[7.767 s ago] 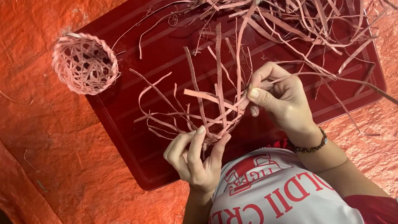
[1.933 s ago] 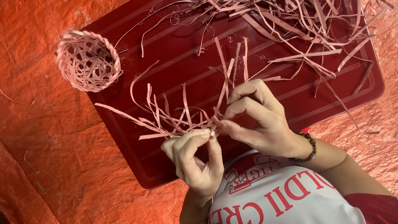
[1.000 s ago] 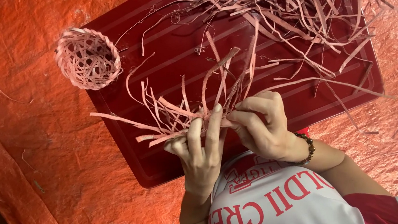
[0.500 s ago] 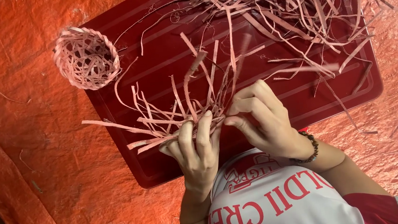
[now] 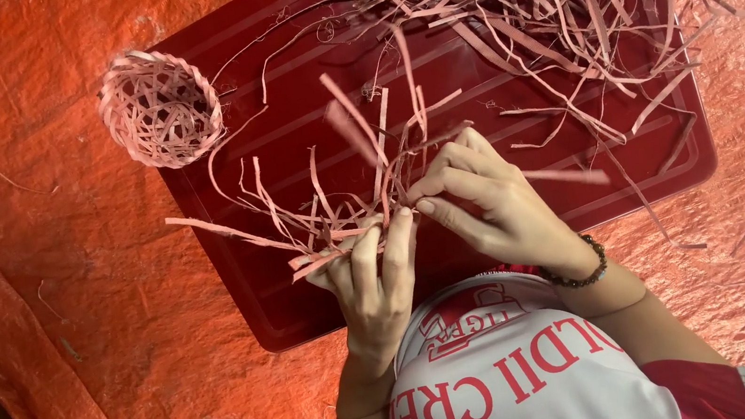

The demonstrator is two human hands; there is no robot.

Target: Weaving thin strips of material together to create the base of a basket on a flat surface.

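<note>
Now the left hand (image 5: 372,281) is pinching the half-woven bundle of pink flat strips (image 5: 343,199) above the dark red plastic tray (image 5: 307,293), fingers closed. Compared with a moment earlier, the right hand (image 5: 485,200) is closing on one strip, folding it further across; loose ends are fanning upward.

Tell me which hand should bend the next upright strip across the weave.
Probably the right hand: its fingertips already pinch among the upright pink strips with room to move. The left hand lies flat under the woven start, bracing it, so shifting it may loosen the piece.
</note>
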